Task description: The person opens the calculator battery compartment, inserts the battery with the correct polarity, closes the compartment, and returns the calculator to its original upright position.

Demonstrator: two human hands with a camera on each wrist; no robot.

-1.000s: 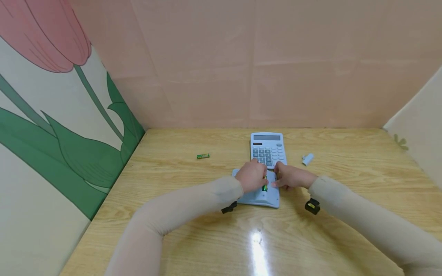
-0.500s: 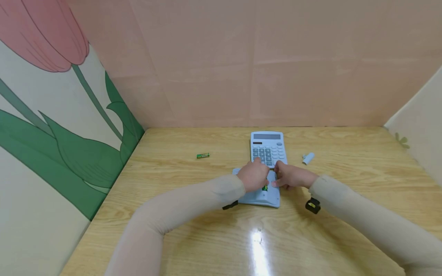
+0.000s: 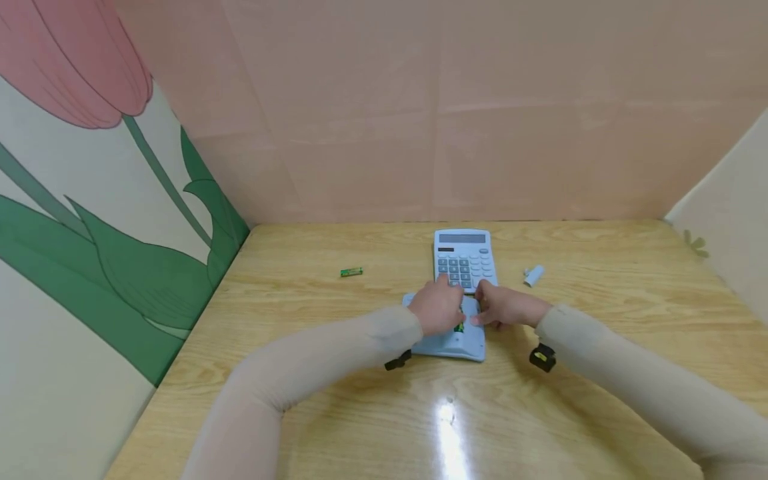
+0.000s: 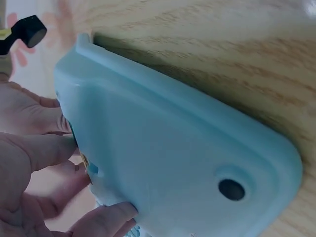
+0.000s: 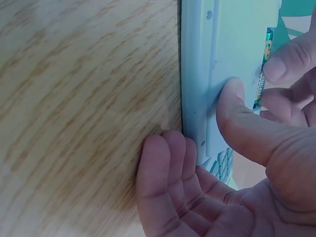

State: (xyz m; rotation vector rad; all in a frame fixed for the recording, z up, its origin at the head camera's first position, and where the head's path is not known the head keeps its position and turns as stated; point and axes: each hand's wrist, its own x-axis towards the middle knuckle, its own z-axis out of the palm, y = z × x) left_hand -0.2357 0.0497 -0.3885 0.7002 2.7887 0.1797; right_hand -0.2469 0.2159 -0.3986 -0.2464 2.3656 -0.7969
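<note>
Left hand [image 3: 438,308] has its thumb on a green-and-gold cylindrical battery [image 5: 268,44] set into the back of a pale blue plastic calculator [image 3: 449,345], with a bent finger near the battery's end; whether the two pinch it or only press, I cannot tell. Right hand [image 3: 507,307] grips the calculator's right side, thumb laid on the back, other fingers bent at the edge. That calculator lies face down on a light wood-grained table [image 3: 360,413], a round dark foot [image 4: 231,189] showing near one corner. Just beyond it, a second pale blue calculator [image 3: 477,255] lies face up, with a long grey display [image 3: 462,238]. Well apart to its left lies a loose green battery [image 3: 351,272]; to its right, a small pale blue plastic piece [image 3: 534,276]. Behind the table rises a plain pink backdrop [image 3: 360,133].
</note>
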